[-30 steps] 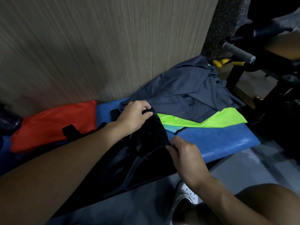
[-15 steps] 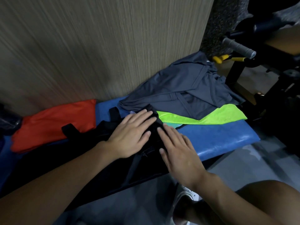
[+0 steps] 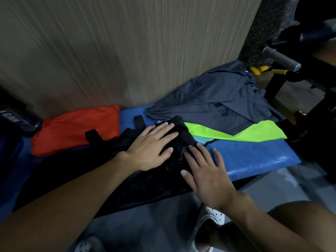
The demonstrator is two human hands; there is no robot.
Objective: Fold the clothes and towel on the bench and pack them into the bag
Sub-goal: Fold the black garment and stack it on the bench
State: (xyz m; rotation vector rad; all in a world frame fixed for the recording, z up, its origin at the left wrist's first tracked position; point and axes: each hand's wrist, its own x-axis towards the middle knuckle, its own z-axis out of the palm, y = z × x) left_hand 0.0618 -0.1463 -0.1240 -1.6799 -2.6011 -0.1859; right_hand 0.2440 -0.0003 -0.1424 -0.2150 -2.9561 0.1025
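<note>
Fabric [image 3: 145,182], black and faintly shiny, lies under both of my hands on the blue tabletop [image 3: 254,157], its near edge hanging over the front toward the floor. My left hand [image 3: 151,149] rests flat on the far end of it, fingers straight and slightly spread, gripping nothing. My right hand [image 3: 207,173] lies flat just beside it, closer to the front edge, fingers straight as well, the little finger reaching out over bare blue. Neither hand is curled around anything. A small zip pull [image 3: 169,168] shows in the black between them. Two black straps [image 3: 92,137] stick up behind my left forearm, and I cannot tell whether this black piece is the bag or a garment. To the left, against the wood-grain wall [image 3: 127,51], sits a folded orange cloth [image 3: 76,130], touching one strap. To the right a grey-blue garment [image 3: 218,106] lies crumpled against the wall, and a neon green cloth [image 3: 236,132] lies spread just in front of it, their edges overlapping, its pointed end meeting the black fabric near my left fingertips. A grey padded handle [image 3: 280,58] on a black frame stands beyond the tabletop's right end. My white perforated shoe [image 3: 211,219] shows on the floor below my right wrist.
</note>
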